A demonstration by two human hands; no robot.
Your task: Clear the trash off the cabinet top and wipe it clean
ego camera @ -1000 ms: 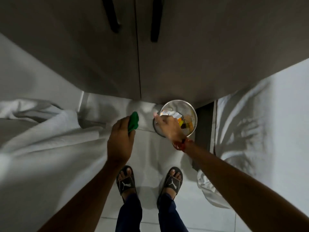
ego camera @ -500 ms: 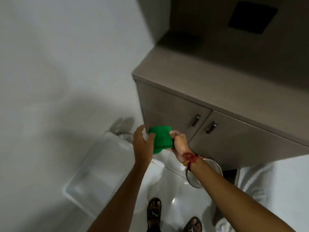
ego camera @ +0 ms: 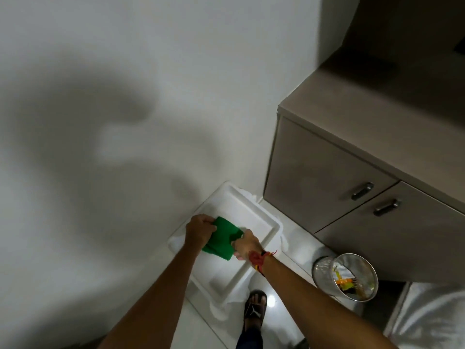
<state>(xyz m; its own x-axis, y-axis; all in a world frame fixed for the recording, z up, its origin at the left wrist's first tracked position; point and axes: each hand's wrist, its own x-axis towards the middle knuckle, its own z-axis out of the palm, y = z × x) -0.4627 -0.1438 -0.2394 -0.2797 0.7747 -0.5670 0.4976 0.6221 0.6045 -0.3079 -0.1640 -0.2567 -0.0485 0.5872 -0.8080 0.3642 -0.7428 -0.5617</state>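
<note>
Below the head camera, over the floor: both hands hold one green cloth point(ego camera: 221, 238) between them, in the air above a white plastic lid point(ego camera: 254, 220)
Left hand point(ego camera: 200, 230): clamped on the cloth's left edge, fingers curled over it
Right hand point(ego camera: 247, 244): pinched on the cloth's right edge; red thread band point(ego camera: 256, 259) at the wrist
Cloth state: folded into a thick pad, looks to be stretched or refolded between the hands; not touching the cabinet
Cabinet top point(ego camera: 377, 117): up and to the right, well apart from the hands; the part in view shows no trash, far end out of frame
Cabinet doors: two, shut, metal handles point(ego camera: 362, 191)
Trash bin point(ego camera: 346, 277): round mesh metal, on the floor by the cabinet base, holds colourful wrappers
Task stage (judgement): trash step likely done, wiping not yet begun
Handling (judgement): cloth is light, soft, limp, no break risk; droops if held by one corner, so keep it folded and press with a flat palm on the middle of the pad
Grip advice: one hand enough, fingers spread over the top face, thumb tucking the loose edge
Risk: pad unfolds or bunches mid-wipe; wet or dry cannot tell
Other: sandalled foot point(ego camera: 255, 307) on white floor tiles
</note>
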